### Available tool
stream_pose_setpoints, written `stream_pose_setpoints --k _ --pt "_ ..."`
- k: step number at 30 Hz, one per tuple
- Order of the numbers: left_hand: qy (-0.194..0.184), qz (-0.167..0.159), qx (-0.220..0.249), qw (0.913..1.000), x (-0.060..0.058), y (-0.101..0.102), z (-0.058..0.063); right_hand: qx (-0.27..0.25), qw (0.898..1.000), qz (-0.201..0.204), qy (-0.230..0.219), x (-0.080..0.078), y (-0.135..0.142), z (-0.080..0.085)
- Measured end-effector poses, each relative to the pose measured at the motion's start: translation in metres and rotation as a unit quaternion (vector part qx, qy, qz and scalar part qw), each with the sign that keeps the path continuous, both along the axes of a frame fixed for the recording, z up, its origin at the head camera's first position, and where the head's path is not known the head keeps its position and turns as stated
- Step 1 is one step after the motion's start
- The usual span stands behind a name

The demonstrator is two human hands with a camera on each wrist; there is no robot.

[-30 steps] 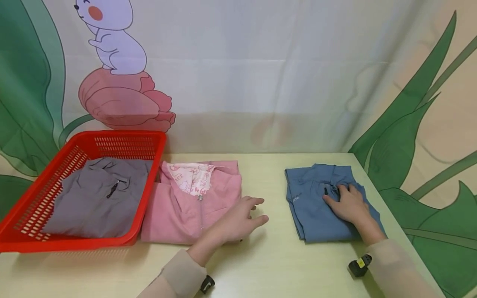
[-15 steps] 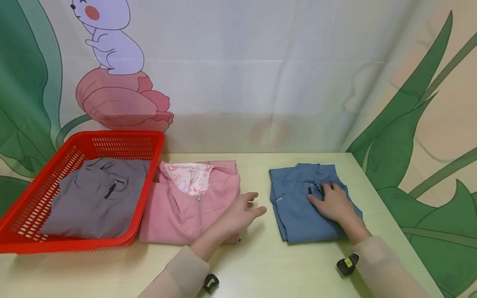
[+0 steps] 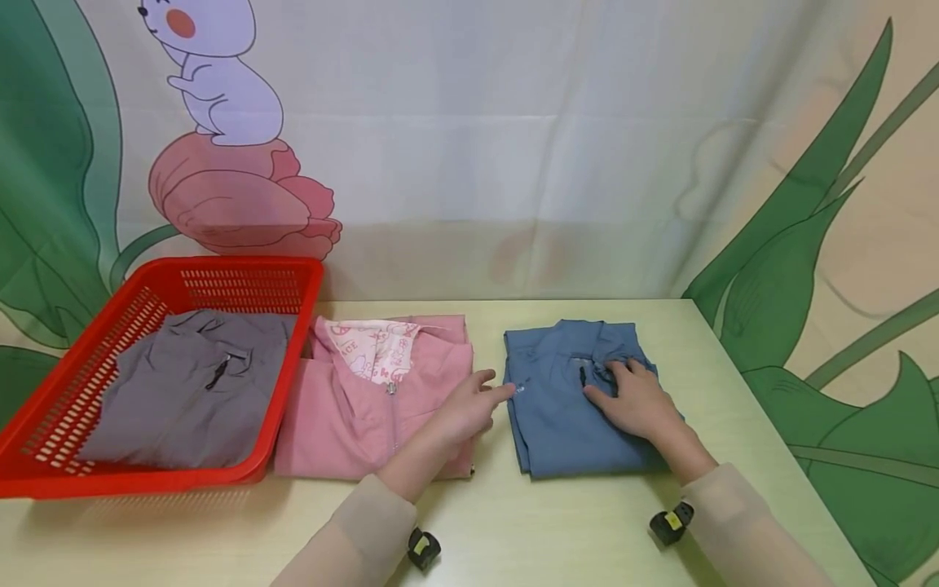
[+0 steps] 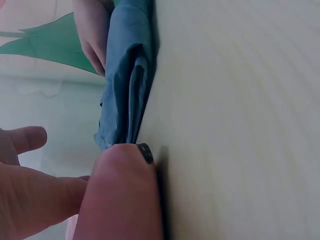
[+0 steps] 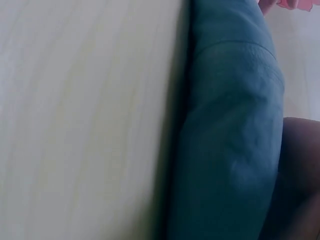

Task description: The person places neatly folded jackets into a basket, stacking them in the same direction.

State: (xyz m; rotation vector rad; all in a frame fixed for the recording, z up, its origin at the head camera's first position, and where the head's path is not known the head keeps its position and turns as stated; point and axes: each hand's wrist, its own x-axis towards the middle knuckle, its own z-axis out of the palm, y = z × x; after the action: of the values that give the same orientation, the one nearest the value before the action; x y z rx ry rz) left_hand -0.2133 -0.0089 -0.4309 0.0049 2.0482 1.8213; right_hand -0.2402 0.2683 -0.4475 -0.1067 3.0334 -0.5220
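Observation:
A folded blue zip jacket (image 3: 557, 424) lies on the table, its black zip pull near the collar. My right hand (image 3: 637, 399) rests on its upper right part, fingers and thumb spread over the cloth. To the left lies a folded pink zip jacket (image 3: 345, 432) with a white printed lining at the neck. Above its right edge is my left hand (image 3: 469, 412), holding nothing, with fingers extended toward the blue jacket's left edge. In the left wrist view the folded edge of the blue jacket (image 4: 125, 75) lies just beyond my fingers. The right fingertips are hidden in the right wrist view.
A red plastic basket (image 3: 293, 367) stands at the left, against the pink jacket, with a folded grey zip garment (image 3: 194, 408) in it. Behind the pale table (image 3: 528, 530) hangs a printed curtain (image 3: 455, 163). The table's right edge runs beside my right arm.
The blue jacket has slid left along the table under my right hand, closer to the pink jacket. My left hand has moved only slightly, and its fingers now reach the blue jacket's left side.

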Motion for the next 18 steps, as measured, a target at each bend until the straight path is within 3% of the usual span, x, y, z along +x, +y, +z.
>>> stream_pose_setpoints --k 5,10,13,18 --pt "-0.042 0.005 0.055 0.9976 -0.005 -0.002 0.004 -0.066 0.996 0.007 0.063 0.004 0.001 0.003" --pt "-0.085 0.011 0.096 0.9917 -0.01 -0.003 0.006 -0.15 0.979 -0.051 0.13 0.004 0.016 0.017" --pt "-0.116 0.02 0.114 0.9866 -0.013 -0.003 0.008 -0.152 0.979 -0.089 0.1 0.003 0.032 0.026" --pt "-0.161 0.037 0.159 0.9734 -0.016 -0.002 0.009 -0.125 0.987 -0.091 -0.031 0.0 0.057 0.03"
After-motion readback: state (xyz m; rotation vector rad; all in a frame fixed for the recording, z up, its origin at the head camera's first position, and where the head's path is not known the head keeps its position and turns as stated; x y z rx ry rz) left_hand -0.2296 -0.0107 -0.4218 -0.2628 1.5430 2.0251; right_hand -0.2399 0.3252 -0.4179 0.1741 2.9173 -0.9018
